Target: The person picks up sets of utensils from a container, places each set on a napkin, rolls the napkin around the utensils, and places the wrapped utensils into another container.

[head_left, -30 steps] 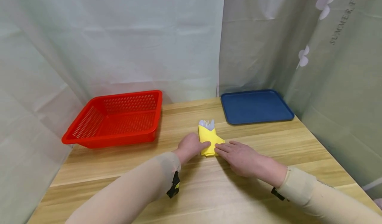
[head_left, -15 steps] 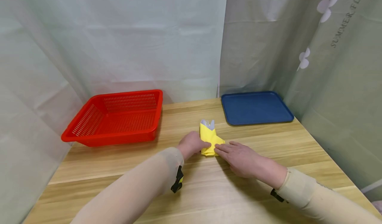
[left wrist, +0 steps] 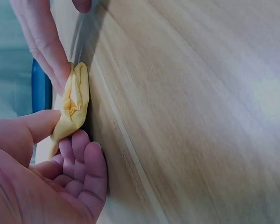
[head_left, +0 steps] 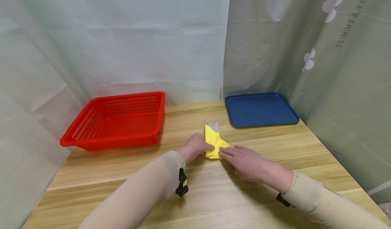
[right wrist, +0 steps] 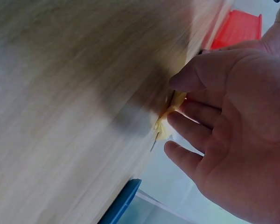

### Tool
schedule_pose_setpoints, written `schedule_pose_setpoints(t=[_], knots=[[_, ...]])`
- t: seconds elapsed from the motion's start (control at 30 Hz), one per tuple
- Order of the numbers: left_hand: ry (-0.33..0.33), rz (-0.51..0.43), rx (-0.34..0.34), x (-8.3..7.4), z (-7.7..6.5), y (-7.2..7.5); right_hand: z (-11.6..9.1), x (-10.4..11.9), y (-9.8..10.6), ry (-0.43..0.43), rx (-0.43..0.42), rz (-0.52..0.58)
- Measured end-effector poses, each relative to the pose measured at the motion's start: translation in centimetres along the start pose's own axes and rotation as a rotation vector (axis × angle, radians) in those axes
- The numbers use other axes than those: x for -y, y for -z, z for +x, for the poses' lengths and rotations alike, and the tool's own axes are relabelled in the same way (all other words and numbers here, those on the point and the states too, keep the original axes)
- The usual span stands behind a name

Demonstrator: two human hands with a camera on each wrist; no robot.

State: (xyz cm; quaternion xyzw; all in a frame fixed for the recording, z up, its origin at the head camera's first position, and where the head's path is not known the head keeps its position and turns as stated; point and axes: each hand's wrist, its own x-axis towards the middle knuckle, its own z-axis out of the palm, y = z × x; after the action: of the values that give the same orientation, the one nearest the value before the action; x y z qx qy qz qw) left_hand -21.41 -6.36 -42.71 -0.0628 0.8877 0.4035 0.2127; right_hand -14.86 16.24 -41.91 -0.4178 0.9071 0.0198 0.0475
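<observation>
A folded yellow napkin (head_left: pixel 216 140) lies on the table, wrapped round pale plastic cutlery (head_left: pixel 215 127) whose tips, with fork tines among them, stick out at the far end. My left hand (head_left: pixel 196 145) pinches the napkin's left edge. In the left wrist view the thumb lies on top of the rolled napkin (left wrist: pixel 74 105) and the fingers curl beneath it. From the right, my right hand (head_left: pixel 248 163) presses the near right part with outstretched fingers. The right wrist view shows only a strip of the napkin (right wrist: pixel 163 128) behind those fingers (right wrist: pixel 189 128).
At the back left stands a red perforated basket (head_left: pixel 122 141), with nothing in it. A flat blue tray (head_left: pixel 261 110) lies at the back right. Curtains (head_left: pixel 137 45) hang close behind the wooden table (head_left: pixel 210 198) and on both sides.
My left hand has rolled the napkin's left side slightly to the right, so less of the cutlery shows at the top. The right hand stays in place.
</observation>
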Motion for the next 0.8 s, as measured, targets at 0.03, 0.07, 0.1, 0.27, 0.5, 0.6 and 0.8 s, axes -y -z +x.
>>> schedule_pose_setpoints(t=[0.03,0.07,0.1,0.27,0.5,0.6,0.8], knots=[[0.016,-0.012,-0.002,-0.9,-1.4,0.3,0.0,0.0,0.0,0.004,-0.005,0.004],[0.013,-0.030,-0.006,-0.9,-1.7,0.3,0.0,0.0,-0.1,0.006,-0.008,0.010],[0.009,-0.051,-0.011,-1.0,-1.9,0.3,0.0,-0.1,-0.1,0.007,-0.012,0.017],[-0.023,-0.189,-0.019,-1.1,-2.4,0.0,0.0,-0.2,-0.4,0.006,-0.031,0.048],[-0.032,-0.386,0.028,-1.3,-2.2,-0.5,-0.2,-0.3,-0.6,0.018,-0.063,0.062],[-0.044,-0.454,0.047,-0.9,-1.8,-0.7,-0.3,-0.4,-0.8,0.026,-0.081,0.070],[-0.053,-0.547,0.093,0.2,-1.2,-0.8,-0.5,-0.4,-1.4,0.036,-0.137,0.092]])
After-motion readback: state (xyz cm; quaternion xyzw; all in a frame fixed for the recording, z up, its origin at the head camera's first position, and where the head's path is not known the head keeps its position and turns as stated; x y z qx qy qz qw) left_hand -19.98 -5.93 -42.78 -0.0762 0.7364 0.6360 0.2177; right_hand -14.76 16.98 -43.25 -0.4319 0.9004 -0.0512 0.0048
